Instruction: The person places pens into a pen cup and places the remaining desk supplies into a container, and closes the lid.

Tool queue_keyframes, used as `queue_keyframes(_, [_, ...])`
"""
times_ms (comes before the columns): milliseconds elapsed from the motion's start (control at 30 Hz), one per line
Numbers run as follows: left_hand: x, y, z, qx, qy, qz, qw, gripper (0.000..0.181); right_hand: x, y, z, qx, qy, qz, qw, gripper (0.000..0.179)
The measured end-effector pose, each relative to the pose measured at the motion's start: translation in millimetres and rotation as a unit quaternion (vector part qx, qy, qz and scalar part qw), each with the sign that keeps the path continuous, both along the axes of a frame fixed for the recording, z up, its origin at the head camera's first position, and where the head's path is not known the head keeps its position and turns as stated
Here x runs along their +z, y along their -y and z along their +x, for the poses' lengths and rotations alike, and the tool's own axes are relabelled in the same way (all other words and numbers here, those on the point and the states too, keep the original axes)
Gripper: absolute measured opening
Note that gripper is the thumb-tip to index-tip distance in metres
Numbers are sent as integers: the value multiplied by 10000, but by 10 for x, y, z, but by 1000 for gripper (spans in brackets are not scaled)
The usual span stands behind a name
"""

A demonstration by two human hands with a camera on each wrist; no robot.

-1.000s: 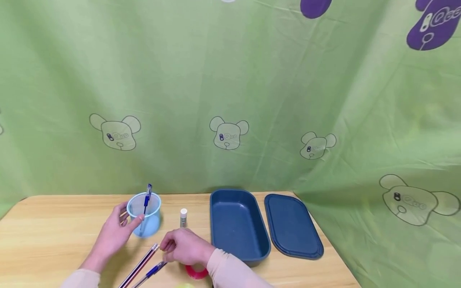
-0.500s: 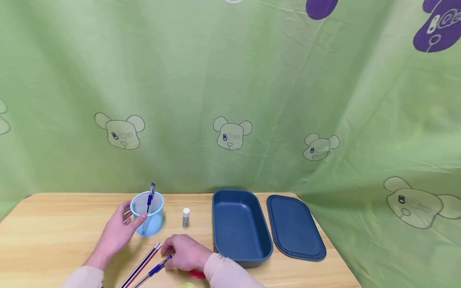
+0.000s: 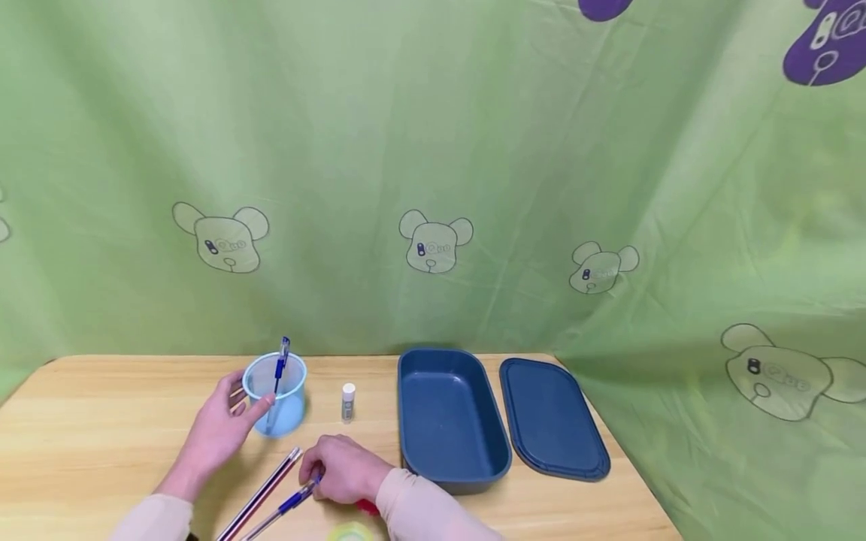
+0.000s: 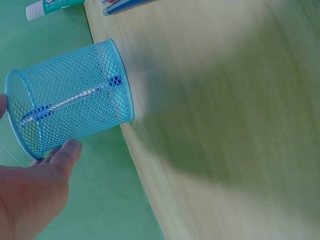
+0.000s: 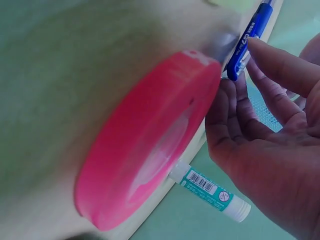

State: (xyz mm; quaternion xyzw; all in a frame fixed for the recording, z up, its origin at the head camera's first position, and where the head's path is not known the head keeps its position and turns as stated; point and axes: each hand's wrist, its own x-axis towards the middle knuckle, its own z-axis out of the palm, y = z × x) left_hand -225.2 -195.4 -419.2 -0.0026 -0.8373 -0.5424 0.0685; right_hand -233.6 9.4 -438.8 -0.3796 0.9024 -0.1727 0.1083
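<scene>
My left hand (image 3: 215,430) holds a light blue mesh pen cup (image 3: 287,415), thumb at its near side and fingers behind it. The cup stands upright on the table. Inside leans one blue pen (image 3: 280,364), seen through the mesh in the left wrist view. My right hand (image 3: 346,469) pinches the blue end of a second pen (image 3: 292,502), which slants down toward the table's front. Between that pen and the cup lie striped pencils (image 3: 260,494). A red tape roll (image 5: 145,135) sits beside my right hand, mostly covered by the arm in the head view.
A glue stick (image 3: 348,403) stands right of the cup. An uncovered dark blue box (image 3: 446,432) is farther right, its flat lid (image 3: 556,421) beside it. A yellow-green roll (image 3: 350,533) shows at the bottom edge. Behind the table hangs a green curtain (image 3: 338,150).
My right hand has come down to the pen's blue end and now pinches it, the end slightly raised. The left hand stays at the cup. The head view has shifted a little.
</scene>
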Motion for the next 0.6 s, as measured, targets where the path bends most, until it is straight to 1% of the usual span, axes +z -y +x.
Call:
queue_keyframes(100, [-21,-7,-7,-9,-1,51,10000,87,-14,-4,-1,76,-26,12,10000,22])
queue_keyframes(300, [-10,-4,-21,-71,0,48,10000,87,-43,-2,-23,155,-21,122,9998,21])
queue_keyframes(500, [0,-9,-5,-50,2,51,10000,88,-53,-12,-38,341,129,334,9988,21])
queue_keyframes(600, [3,-13,-5,-48,-45,11,10000,86,-53,-15,-41,379,210,350,9984,20])
